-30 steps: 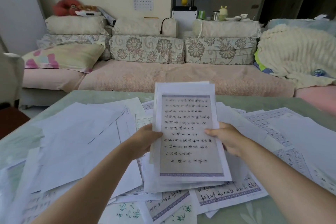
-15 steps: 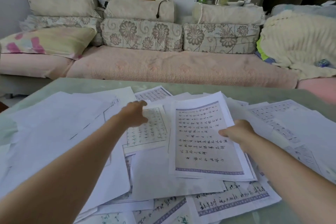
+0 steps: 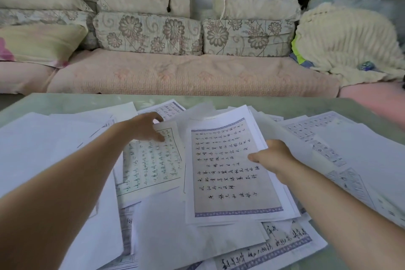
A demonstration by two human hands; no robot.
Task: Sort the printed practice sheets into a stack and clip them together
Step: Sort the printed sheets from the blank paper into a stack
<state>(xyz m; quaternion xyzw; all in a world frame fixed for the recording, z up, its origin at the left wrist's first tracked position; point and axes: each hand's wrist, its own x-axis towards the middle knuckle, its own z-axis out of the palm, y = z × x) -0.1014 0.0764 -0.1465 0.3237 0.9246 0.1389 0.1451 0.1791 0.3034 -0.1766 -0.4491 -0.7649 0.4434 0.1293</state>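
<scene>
Printed practice sheets lie scattered over a pale green table (image 3: 72, 103). My right hand (image 3: 272, 156) grips the right edge of a small stack of sheets (image 3: 228, 173); its top sheet shows columns of calligraphy in a purple border. The stack lies low over the pile, right of centre. My left hand (image 3: 145, 127) pinches the top corner of a single gridded sheet (image 3: 151, 164) with green lines, just left of the stack, its corner lifted off the pile. No clip is in view.
More sheets, some blank side up (image 3: 43, 144), cover the table left and right (image 3: 341, 151). A pink sofa (image 3: 186, 74) with floral cushions runs behind the table's far edge. A cream blanket (image 3: 346, 39) lies on its right end.
My left hand let go of the stack, reached left and took hold of the gridded sheet's corner. My right hand lowered the stack toward the table.
</scene>
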